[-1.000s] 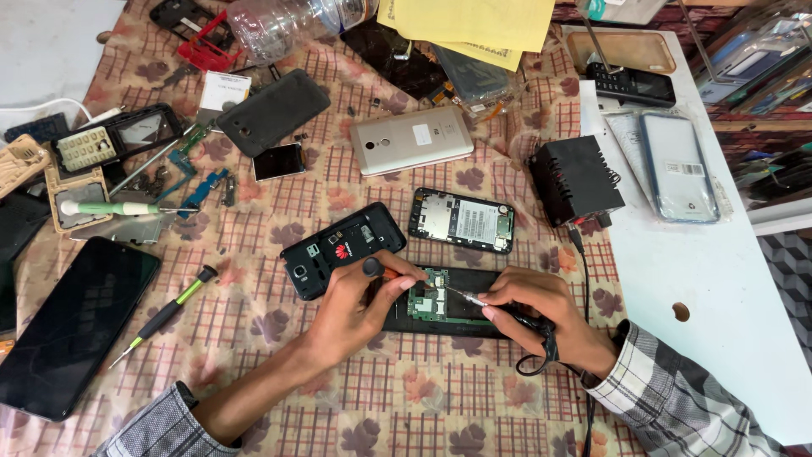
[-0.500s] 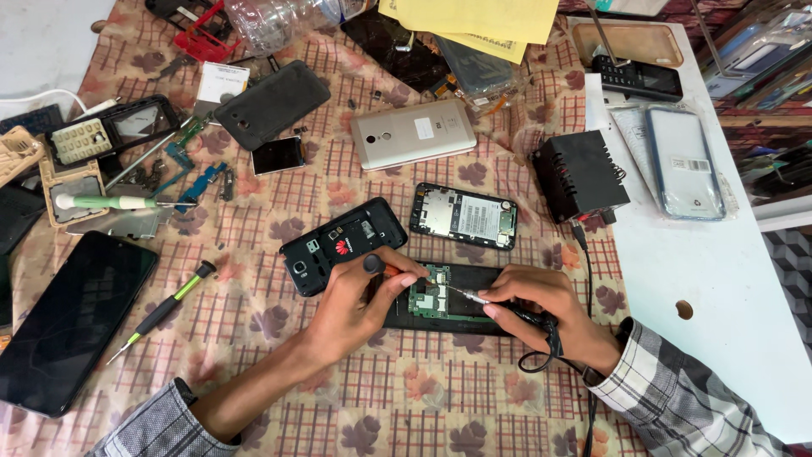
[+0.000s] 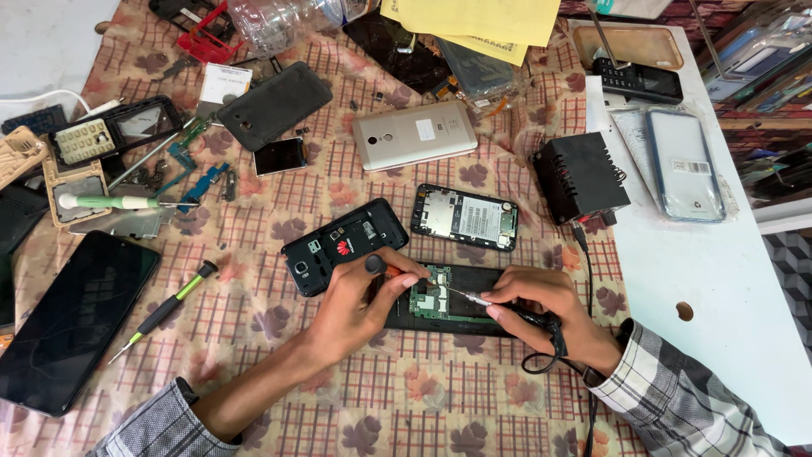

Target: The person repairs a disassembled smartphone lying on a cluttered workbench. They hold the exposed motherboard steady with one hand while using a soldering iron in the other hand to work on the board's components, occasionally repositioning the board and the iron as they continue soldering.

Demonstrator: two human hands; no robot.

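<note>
Fingers (image 3: 507, 298) pinching tweezers (image 3: 468, 297) over circuit board (image 3: 433, 298), black phone (image 3: 345, 245) just beside

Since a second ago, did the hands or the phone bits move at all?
Hardly. The left hand keeps its orange-shafted screwdriver on the green circuit board; the right hand still holds the thin metal probe there. Everything on the checked cloth stayed put.

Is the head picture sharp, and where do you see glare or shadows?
Head view: sharp around the left hand, right hand and green circuit board; even, soft light with only faint shadows under the hands; pale reflection on the big dark screen; the white table looks bright, not washed out.
</note>
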